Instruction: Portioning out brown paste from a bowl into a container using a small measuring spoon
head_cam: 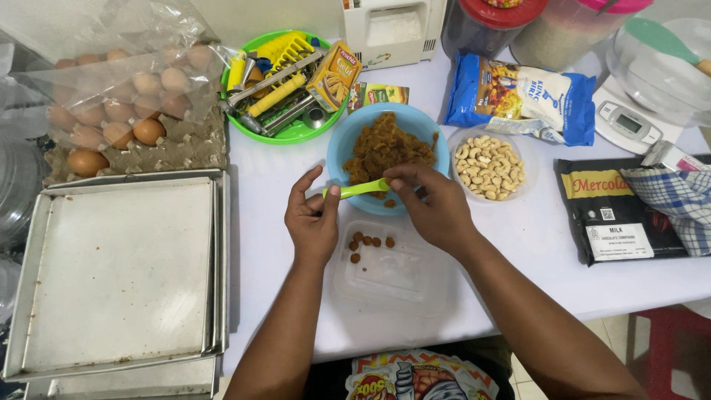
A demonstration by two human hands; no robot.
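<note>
**Operator:** Brown filling point(385, 148), heaped in the blue bowl point(342, 144) at the middle of the white table point(533, 244). I have my left hand point(312, 222) clamped on the handle of a yellow-green spoon point(359, 190), thumb and fingers pinching it level over the bowl's near rim. My right hand point(437, 207) has its fingertips drawn together at the spoon's tip, closed on a small bit of the filling.

**Desk:** And the finished pieces?

**Operator:** Several small brown balls point(368, 241) lie in the far left corner of a clear plastic tray point(400, 285) just in front of the bowl. Cashews sit in a clear dish point(489, 167) to the right of the bowl; stacked metal baking pans point(118, 274) rest to my left, with a carton of brown eggs point(111, 118) beyond them.

**Desk:** How would you do this step well?

**Operator:** In my judgement, keep the spoon steady over the bowl so crumbs fall back in, pinch off portions matching the balls already in the tray, and press lightly, since the filling looks sticky and loose.
</note>
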